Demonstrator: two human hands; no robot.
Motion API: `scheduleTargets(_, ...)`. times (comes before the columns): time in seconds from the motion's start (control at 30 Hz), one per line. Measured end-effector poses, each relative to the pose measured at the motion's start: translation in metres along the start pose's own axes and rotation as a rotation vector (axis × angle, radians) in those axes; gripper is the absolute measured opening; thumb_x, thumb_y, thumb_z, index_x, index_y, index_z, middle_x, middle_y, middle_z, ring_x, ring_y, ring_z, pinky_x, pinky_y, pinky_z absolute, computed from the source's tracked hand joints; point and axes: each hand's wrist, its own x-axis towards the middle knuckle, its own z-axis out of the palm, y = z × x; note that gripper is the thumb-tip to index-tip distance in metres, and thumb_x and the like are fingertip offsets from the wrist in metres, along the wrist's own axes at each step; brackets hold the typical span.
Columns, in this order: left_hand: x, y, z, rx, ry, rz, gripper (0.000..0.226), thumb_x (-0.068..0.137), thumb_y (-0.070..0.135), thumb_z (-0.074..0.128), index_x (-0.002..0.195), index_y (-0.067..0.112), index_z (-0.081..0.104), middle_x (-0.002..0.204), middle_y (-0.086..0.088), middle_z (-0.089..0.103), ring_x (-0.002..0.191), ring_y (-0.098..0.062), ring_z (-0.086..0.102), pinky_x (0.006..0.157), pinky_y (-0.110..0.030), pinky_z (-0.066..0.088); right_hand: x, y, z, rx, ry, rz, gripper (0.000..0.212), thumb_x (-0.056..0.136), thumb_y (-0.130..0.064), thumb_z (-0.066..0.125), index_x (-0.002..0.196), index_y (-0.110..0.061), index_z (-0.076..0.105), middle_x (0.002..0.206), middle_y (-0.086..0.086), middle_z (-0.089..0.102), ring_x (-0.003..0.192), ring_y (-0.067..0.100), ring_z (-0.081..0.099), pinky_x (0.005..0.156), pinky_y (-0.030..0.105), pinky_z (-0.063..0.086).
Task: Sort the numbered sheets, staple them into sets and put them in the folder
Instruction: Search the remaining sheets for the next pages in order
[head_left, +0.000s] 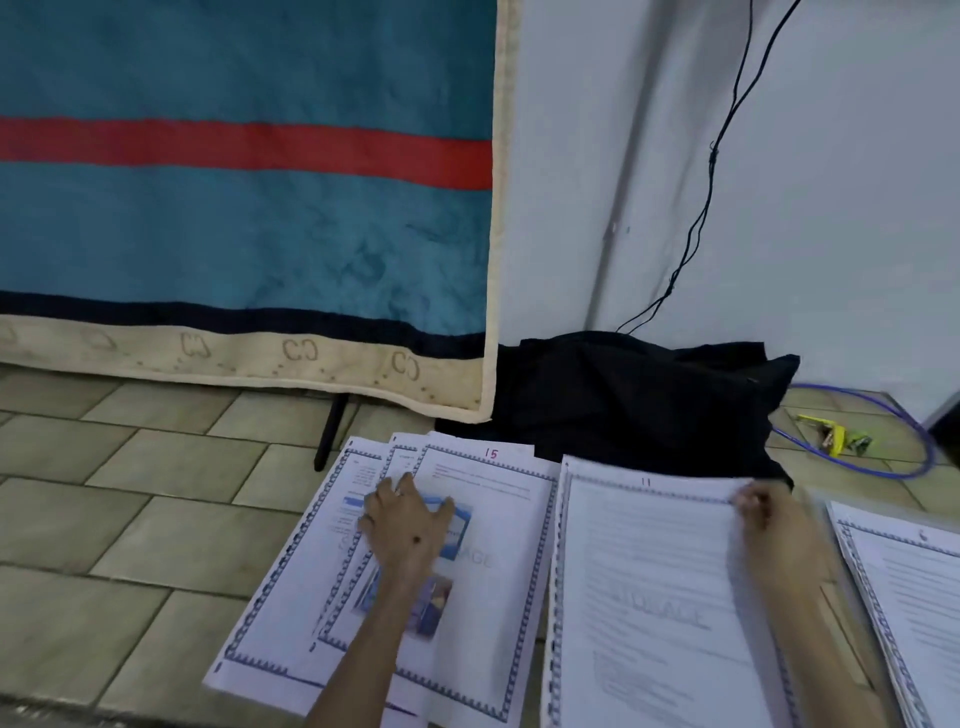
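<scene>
Several white sheets with blue borders lie on the tiled floor. My left hand rests flat with spread fingers on a fanned pile whose top sheet is marked 15 in red. To its right lies a thicker stack topped by a sheet numbered 11. My right hand pinches the top right corner of that sheet. A third pile sits at the far right edge, partly cut off. No stapler or folder shows.
A black bag lies against the white wall just behind the piles. A blue and red blanket hangs on a stand at the left. A blue cable loop and yellow clips lie at the right.
</scene>
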Motion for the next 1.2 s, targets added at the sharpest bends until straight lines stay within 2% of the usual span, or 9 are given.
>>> scheduleTargets(0.1,0.002,0.001,-0.009,0.081,-0.008,-0.047,0.073,0.078,0.057,0.060,0.133,0.013,0.040,0.135,-0.013,0.043,0.126,-0.030,0.034,0.098,-0.043,0.032,-0.016,0.009,0.005,0.003,-0.113,0.105,0.039,0.080,-0.037,0.058,0.105,-0.007,0.059,0.094,0.018,0.063,0.086,0.031,0.057,0.067,0.031,0.037)
scheduleTargets(0.23,0.010,0.005,-0.016,0.009,-0.044,-0.096,0.060,0.078,0.047,0.067,0.123,0.011,0.051,0.125,-0.015,0.050,0.122,-0.032,0.039,0.096,-0.043,0.034,-0.025,0.013,-0.010,0.276,-0.402,0.393,0.062,0.071,0.000,0.077,0.124,-0.004,0.046,0.090,0.013,0.063,0.078,0.023,0.060,0.071,0.040,0.048)
scheduleTargets(0.37,0.014,0.009,-0.019,-0.346,-0.042,0.032,0.023,0.086,0.029,0.063,0.102,0.012,0.064,0.103,-0.007,0.062,0.100,-0.023,0.055,0.084,-0.033,0.045,-0.020,0.040,-0.023,0.408,-0.467,0.410,0.096,0.024,-0.044,0.094,0.109,-0.011,0.065,0.099,0.012,0.074,0.090,0.037,0.070,0.082,0.055,0.055)
scheduleTargets(0.5,0.003,0.028,-0.023,-0.505,-0.161,0.099,0.026,0.088,0.027,0.062,0.105,0.008,0.061,0.097,-0.003,0.063,0.084,-0.015,0.055,0.071,-0.019,0.036,-0.020,0.038,-0.026,0.605,-0.433,0.454,0.087,0.030,-0.038,0.093,0.108,-0.014,0.063,0.103,0.015,0.072,0.091,0.037,0.069,0.072,0.051,0.058)
scheduleTargets(0.63,-0.009,0.037,-0.006,-0.502,-0.275,0.136,0.025,0.092,0.020,0.056,0.109,0.003,0.060,0.106,-0.007,0.064,0.092,-0.013,0.055,0.075,-0.022,0.041,-0.028,0.038,-0.015,0.525,-0.385,0.473,0.042,0.071,-0.021,0.072,0.111,-0.014,0.063,0.105,0.018,0.071,0.091,0.039,0.069,0.088,0.063,0.048)
scheduleTargets(0.77,-0.009,0.031,-0.006,-0.333,-0.206,0.224,0.031,0.097,0.030,0.044,0.078,0.009,0.057,0.076,-0.002,0.056,0.077,-0.018,0.052,0.064,-0.025,0.034,-0.030,0.038,-0.009,0.407,-0.345,0.450,0.022,0.088,-0.012,0.061,0.110,-0.008,0.063,0.103,0.017,0.071,0.089,0.033,0.069,0.087,0.051,0.052)
scheduleTargets(0.9,0.012,-0.010,-0.027,-0.102,0.146,-0.027,0.036,0.091,0.023,0.055,0.125,0.011,0.054,0.133,-0.014,0.051,0.119,-0.028,0.048,0.092,-0.037,0.046,-0.033,0.028,-0.010,0.377,-0.341,0.400,0.022,0.086,-0.018,0.065,0.105,-0.008,0.065,0.108,0.018,0.069,0.090,0.030,0.068,0.085,0.044,0.051)
scheduleTargets(1.07,0.025,-0.057,-0.056,-0.055,0.012,-0.348,0.062,0.080,0.037,0.069,0.123,0.001,0.043,0.128,-0.023,0.044,0.114,-0.036,0.046,0.089,-0.043,0.041,-0.024,0.034,-0.004,0.383,-0.344,0.313,0.099,0.034,-0.072,0.080,0.115,-0.017,0.063,0.107,0.001,0.072,0.096,0.022,0.069,0.090,0.046,0.052)
scheduleTargets(1.2,0.031,-0.065,-0.063,-0.362,-0.021,-0.253,0.035,0.081,0.022,0.071,0.106,-0.001,0.061,0.107,-0.020,0.067,0.078,-0.024,0.059,0.068,-0.029,0.047,-0.031,0.000,0.025,0.378,-0.410,0.263,0.025,0.089,-0.019,0.062,0.110,-0.006,0.060,0.099,0.009,0.068,0.082,0.015,0.064,0.056,0.020,0.054)
